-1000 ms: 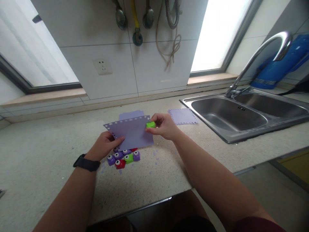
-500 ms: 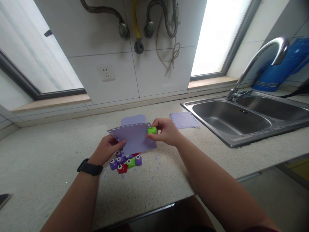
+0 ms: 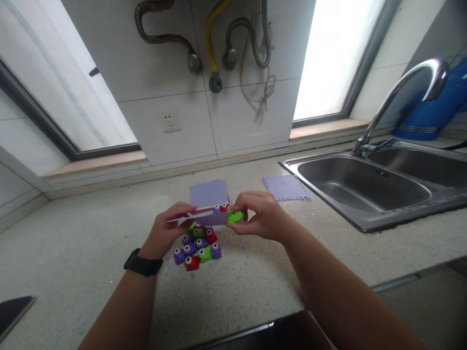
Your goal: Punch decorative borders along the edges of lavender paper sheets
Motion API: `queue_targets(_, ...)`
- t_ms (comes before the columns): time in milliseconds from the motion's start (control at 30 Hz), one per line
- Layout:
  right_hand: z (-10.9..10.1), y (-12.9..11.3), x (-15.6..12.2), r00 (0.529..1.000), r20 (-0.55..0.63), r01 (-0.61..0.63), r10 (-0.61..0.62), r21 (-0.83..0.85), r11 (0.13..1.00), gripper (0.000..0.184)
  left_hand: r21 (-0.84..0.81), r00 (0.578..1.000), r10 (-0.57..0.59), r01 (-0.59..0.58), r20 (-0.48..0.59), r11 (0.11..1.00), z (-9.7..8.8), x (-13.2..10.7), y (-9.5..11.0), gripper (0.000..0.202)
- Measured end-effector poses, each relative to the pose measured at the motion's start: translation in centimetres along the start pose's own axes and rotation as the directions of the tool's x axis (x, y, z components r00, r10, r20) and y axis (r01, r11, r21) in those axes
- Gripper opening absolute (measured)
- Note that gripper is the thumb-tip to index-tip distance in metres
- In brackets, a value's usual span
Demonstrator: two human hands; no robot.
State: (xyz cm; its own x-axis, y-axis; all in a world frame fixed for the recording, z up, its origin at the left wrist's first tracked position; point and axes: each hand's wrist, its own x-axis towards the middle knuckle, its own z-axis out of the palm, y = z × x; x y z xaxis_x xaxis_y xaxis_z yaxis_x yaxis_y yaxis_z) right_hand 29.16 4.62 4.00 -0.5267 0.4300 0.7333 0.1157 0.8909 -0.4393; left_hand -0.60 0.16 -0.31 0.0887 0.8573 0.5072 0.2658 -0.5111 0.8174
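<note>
My left hand [image 3: 170, 228] pinches the left end of a purple sheet of paper [image 3: 210, 219], which is tilted nearly edge-on to me above the counter. A green craft punch [image 3: 235, 217] is gripped between the thumb and fingers of my right hand [image 3: 263, 215], with the sheet's right edge at its slot. Under and in front of the paper stand several small craft punches [image 3: 200, 243] in purple, red and green with white tops. More punches show just behind the sheet, partly hidden by it.
A stack of plain purple paper [image 3: 207, 192] lies behind my hands. Sheets with punched borders [image 3: 286, 187] lie to the right, beside the steel sink [image 3: 357, 194]. Small purple paper bits are scattered on the counter [image 3: 262, 277]. A dark flat object [image 3: 14, 311] lies at far left.
The sheet has tipped from facing me to nearly edge-on, uncovering more punches. My right hand keeps the green punch at its right edge. The camera view has shifted slightly.
</note>
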Motion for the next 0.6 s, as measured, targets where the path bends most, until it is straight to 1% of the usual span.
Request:
queue_targets(133, -0.1, -0.14, -0.02, 1.0, -0.003, 0.024, -0.024, -0.018, 1.0, 0.02, 0.01, 1.0, 0.002, -0.002, 0.011, 1.0, -0.07, -0.04, -0.42, 0.023)
queue_targets(367, -0.1, -0.34, 0.03, 1.0, 0.013, -0.023, 0.023, 0.003, 1.0, 0.022, -0.017, 0.998, 0.006, -0.005, 0.07, 1.0, -0.09, -0.01, -0.46, 0.016)
queue_targets(500, 0.01, -0.06, 0.03, 0.999, 0.007, -0.037, 0.037, 0.019, 0.999, 0.022, -0.003, 0.999, -0.03, 0.03, 0.045, 1.0, -0.05, -0.08, -0.3, 0.01)
queue_targets(600, -0.01, 0.28, 0.06, 0.998, 0.006, -0.057, 0.057, 0.028, 0.998, 0.024, 0.018, 0.997, -0.064, 0.063, 0.032, 0.998, -0.1, -0.1, -0.27, 0.013)
